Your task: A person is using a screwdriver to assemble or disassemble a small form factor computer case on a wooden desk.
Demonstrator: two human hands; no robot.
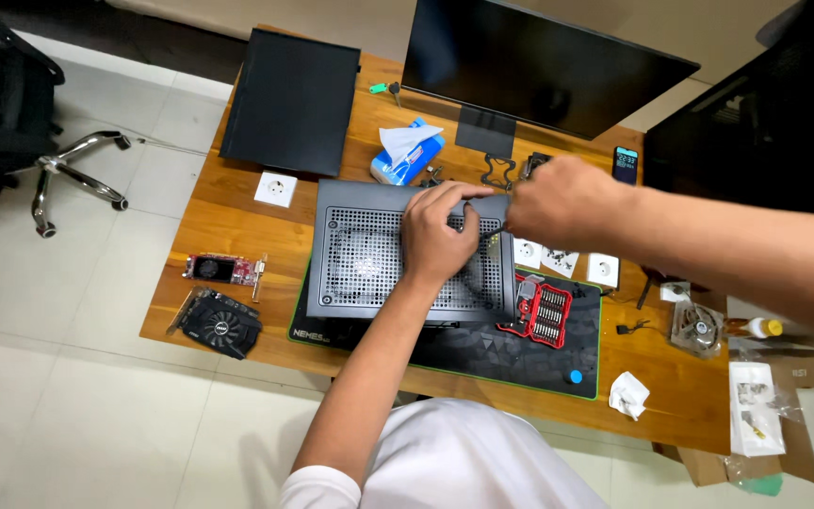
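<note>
A grey computer case (360,250) with a perforated metal side lies flat on a black desk mat (520,358). My left hand (437,234) rests on top of the case near its right rear edge, fingers curled against the panel. My right hand (558,200) hovers just right of it at the case's rear corner, fingers closed around a thin tool whose tip (490,229) points toward my left hand. The tool's handle is hidden in my fist.
On the wooden desk (228,212): a black case panel (289,99), monitor (539,61), tissue box (407,155), two graphics cards (223,270) (219,322), a red screwdriver bit set (544,311), a small fan (696,327), a phone (625,164), white sockets (276,188). An office chair (11,113) stands left.
</note>
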